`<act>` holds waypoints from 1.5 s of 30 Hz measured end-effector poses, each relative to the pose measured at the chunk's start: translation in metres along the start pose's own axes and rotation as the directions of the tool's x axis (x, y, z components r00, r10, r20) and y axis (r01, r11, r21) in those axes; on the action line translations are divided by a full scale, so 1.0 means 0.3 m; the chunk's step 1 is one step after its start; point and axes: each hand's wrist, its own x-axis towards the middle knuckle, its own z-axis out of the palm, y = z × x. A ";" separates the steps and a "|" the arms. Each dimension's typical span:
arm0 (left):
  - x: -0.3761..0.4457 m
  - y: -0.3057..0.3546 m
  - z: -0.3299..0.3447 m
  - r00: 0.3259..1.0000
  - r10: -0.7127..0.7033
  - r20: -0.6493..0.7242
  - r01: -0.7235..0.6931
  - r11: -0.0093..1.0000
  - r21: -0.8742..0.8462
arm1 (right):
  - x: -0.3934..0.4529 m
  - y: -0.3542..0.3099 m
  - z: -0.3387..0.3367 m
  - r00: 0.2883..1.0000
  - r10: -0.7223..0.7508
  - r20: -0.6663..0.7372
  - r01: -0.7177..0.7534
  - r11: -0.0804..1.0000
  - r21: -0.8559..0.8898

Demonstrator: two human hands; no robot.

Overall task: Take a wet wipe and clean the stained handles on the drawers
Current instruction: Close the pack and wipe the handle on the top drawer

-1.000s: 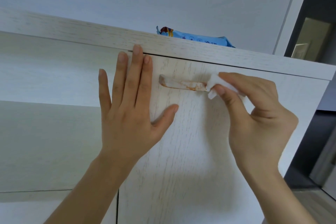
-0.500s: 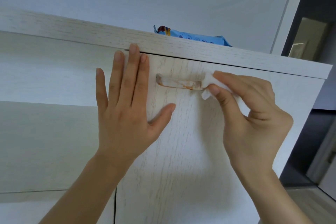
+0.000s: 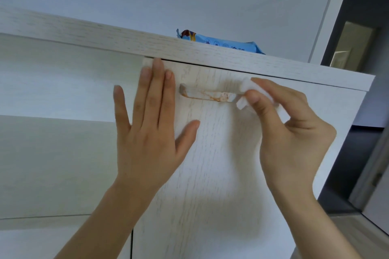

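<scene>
A pale wood drawer front (image 3: 221, 164) carries a horizontal bar handle (image 3: 202, 95) smeared with orange-brown stain near its right half. My right hand (image 3: 288, 132) pinches a folded white wet wipe (image 3: 245, 92) between thumb and fingers and holds it on the handle's right end. My left hand (image 3: 147, 132) lies flat on the drawer front just left of the handle, fingers straight and spread, thumb out below the bar.
A blue wet-wipe pack (image 3: 221, 43) lies on the cabinet top (image 3: 105, 33), behind its front edge. A white wall rises behind. A dark doorway (image 3: 362, 48) opens to the right of the cabinet. Other pale panels (image 3: 52, 164) lie to the left.
The wipe in my right hand has stayed at the handle's right end, with slight shifts along the bar. My left hand keeps its flat place on the drawer front.
</scene>
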 end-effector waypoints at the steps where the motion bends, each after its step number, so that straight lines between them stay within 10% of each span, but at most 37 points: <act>1: -0.015 0.007 0.000 1.000 0.008 0.012 -0.008 1.000 -0.006 | -0.002 -0.005 0.002 1.000 -0.012 0.007 0.013 1.000 -0.008; 45: -0.047 -0.010 0.030 0.997 0.040 -0.059 -0.041 0.999 -0.008 | 0.004 -0.006 0.079 0.973 -0.195 0.126 0.209 0.971 -0.113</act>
